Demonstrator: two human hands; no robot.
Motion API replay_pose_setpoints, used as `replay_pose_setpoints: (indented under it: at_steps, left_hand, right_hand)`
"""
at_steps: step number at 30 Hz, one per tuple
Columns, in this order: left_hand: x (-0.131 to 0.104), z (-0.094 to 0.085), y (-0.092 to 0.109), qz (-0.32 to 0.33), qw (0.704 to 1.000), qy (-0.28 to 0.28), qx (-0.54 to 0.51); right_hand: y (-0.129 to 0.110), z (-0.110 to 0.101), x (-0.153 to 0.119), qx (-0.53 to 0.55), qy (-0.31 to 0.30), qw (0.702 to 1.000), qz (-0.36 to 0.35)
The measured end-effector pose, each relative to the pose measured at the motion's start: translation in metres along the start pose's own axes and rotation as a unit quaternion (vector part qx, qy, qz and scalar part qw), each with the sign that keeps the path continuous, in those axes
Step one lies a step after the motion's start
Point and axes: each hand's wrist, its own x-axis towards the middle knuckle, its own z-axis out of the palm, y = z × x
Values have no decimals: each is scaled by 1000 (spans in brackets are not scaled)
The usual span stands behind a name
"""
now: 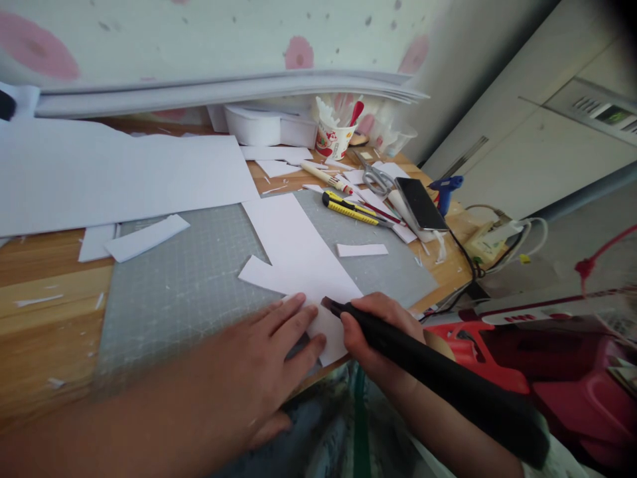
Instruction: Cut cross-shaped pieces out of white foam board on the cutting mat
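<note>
A white foam-board-like sheet (293, 242), cut to an angular shape with a side arm, lies on the grey cutting mat (164, 292) near the front edge. My left hand (279, 345) rests on its near part, palm down with fingers spread. Wrapped around a long, thick black tool (438, 372) with a short brownish flat tip is my right hand (383, 332). That tip meets or hovers just over the sheet, right of my left fingertips; contact is hard to tell. A narrow white strip (362, 250) lies on the mat to the right.
A yellow utility knife (351, 208), scissors (377, 179), a phone (422, 204) and a blue glue gun (446, 192) lie at the right. Behind them stands a paper cup (334, 141). A large white board (124, 172) covers the left. A power strip (485, 242) with cables sits at the right edge.
</note>
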Motion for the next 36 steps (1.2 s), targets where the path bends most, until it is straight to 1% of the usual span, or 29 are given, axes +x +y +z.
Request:
replay_pose_setpoints:
  at_steps: [3, 7, 11, 15, 21, 25, 31, 36]
  left_hand:
    - [-2, 2, 2, -4, 1000, -23, -2]
    - [-3, 7, 6, -20, 1000, -22, -3]
    - [-4, 10, 7, -25, 999, -30, -4]
    - [-4, 10, 5, -25, 999, -18, -12]
    - [-1, 14, 4, -30, 999, -25, -26]
    - [-1, 13, 4, -35, 998, -47, -35]
    - [0, 11, 5, -47, 996, -60, -37]
    - [3, 9, 5, -57, 994, -80, -42]
  right_hand:
    - [-1, -3, 0, 13, -19, 1000, -12]
    - [0, -7, -1, 19, -39, 999, -19]
    - [2, -10, -6, -15, -42, 998, -38]
    - [0, -17, -8, -32, -51, 997, -45]
    - [-11, -31, -5, -80, -97, 991, -47]
    - [-15, -37, -6, -74, -104, 991, -47]
    - [-18, -42, -11, -52, -120, 991, -38]
    - [-18, -45, -17, -44, -99, 993, -46]
